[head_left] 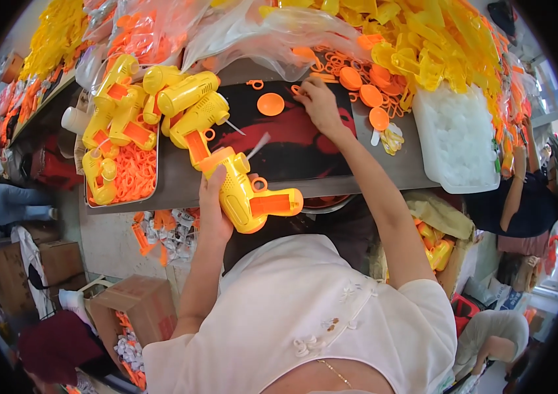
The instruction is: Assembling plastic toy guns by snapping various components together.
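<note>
A yellow toy gun (242,199) was gripped by the left hand (214,209); a far orange ring (296,89) was apparently being picked by the right hand (322,107), grip unclear; pinching seemed required.

A yellow toy gun (238,200) hides several fingers of the left hand (216,209); a yellow heap (439,46) (pieces indistinct) runs past the top edge, and contents (459,134) of a white tray (466,185) blur together.
</note>
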`<state>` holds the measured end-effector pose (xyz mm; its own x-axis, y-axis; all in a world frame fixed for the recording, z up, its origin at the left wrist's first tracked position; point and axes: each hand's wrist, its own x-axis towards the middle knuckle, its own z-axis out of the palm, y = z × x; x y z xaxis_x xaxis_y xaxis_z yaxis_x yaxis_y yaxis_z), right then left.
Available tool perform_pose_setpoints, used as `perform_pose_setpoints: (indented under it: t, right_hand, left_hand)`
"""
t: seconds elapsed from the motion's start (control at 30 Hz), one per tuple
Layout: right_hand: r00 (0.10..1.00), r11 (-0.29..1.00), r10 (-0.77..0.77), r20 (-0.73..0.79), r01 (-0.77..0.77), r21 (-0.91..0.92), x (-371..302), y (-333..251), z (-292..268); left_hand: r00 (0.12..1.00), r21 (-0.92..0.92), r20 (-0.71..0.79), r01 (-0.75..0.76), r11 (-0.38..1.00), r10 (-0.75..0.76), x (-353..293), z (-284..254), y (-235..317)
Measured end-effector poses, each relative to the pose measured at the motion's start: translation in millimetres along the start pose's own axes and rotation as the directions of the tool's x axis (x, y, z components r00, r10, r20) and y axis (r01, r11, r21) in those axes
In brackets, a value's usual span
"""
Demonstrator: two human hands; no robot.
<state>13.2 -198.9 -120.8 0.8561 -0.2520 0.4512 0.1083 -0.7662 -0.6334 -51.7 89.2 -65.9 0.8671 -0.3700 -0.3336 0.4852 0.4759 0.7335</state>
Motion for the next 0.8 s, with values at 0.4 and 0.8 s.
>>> perform_pose_setpoints:
  t: [0.4,0.8]
  right_hand:
    - [0.963,0.963,0.195,0.185,-0.224,0.149,-55.7,-100.6,-71.9]
    - [0.989,0.998,-0.062,0.134,0.066,-0.020,-64.1,-95.0,-94.4]
  left_hand:
    - [0.939,0.388,0.270,-0.307,0.869,0.211,50.3,66.1,23.4]
    - [0.898,0.673,0.410,-0.415,0.612,0.159,46.4,72.0,34.3]
